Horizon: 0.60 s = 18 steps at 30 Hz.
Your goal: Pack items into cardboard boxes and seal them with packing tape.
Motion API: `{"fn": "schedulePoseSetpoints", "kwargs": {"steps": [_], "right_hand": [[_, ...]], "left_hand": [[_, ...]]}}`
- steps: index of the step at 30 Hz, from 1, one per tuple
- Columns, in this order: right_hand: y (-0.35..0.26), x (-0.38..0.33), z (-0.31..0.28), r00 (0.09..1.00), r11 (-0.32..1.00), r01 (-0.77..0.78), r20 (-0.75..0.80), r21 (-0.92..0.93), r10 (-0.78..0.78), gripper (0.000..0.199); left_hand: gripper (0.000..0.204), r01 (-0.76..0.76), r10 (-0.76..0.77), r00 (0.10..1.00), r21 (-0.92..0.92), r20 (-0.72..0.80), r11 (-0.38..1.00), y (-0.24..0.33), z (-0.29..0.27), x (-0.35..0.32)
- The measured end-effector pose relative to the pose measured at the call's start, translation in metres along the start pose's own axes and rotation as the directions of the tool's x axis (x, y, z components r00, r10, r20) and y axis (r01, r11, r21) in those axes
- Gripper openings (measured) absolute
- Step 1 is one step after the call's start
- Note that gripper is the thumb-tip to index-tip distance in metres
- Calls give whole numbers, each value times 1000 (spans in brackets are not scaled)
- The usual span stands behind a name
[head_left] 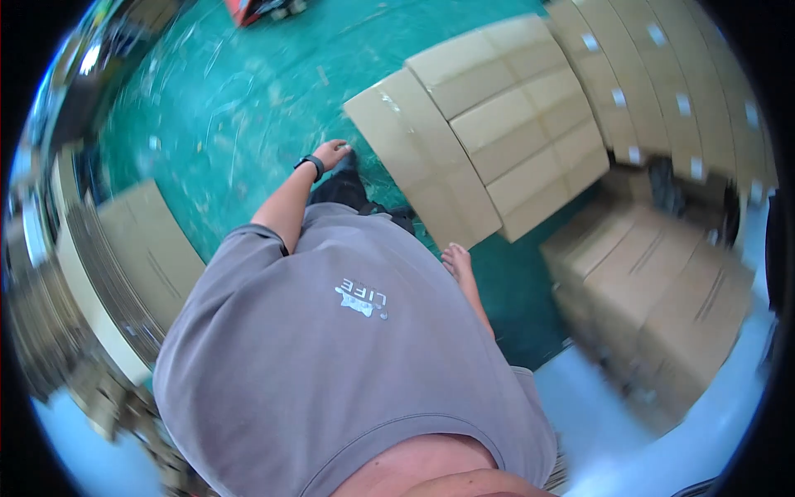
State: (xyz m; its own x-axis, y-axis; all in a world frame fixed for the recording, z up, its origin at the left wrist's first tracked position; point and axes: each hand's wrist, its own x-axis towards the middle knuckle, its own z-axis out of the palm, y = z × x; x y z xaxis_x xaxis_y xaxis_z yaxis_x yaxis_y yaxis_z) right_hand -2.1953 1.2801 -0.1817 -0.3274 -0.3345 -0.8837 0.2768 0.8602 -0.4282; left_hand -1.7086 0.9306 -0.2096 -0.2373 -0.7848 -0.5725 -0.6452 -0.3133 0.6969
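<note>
Where green floor (248, 99) is bordered by taped cartons (522, 124), the left hand (333, 154) is seen above it; the right hand (456, 260) is seen near their edge; neither grip can be determined.

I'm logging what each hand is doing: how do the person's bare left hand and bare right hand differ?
The bare left hand has a dark band around its wrist; the bare right hand shows none. The left hand appears against the green floor, higher in the picture; the right hand is by the near end of a long brown cardboard box, contact unclear. Neither plainly holds anything.
</note>
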Motion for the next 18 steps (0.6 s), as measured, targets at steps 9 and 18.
{"fn": "schedulePoseSetpoints", "kwargs": {"steps": [9,18], "right_hand": [[-66,-47,147,987,878,156,45,-452,-153,31],[-205,-225,689,889,438,439,448,-784,-90,30]], "left_hand": [[68,521,-540,827,-145,-154,841,-367,-143,-202],[61,606,-813,577,-630,-72,486,-584,-343,-337]]}}
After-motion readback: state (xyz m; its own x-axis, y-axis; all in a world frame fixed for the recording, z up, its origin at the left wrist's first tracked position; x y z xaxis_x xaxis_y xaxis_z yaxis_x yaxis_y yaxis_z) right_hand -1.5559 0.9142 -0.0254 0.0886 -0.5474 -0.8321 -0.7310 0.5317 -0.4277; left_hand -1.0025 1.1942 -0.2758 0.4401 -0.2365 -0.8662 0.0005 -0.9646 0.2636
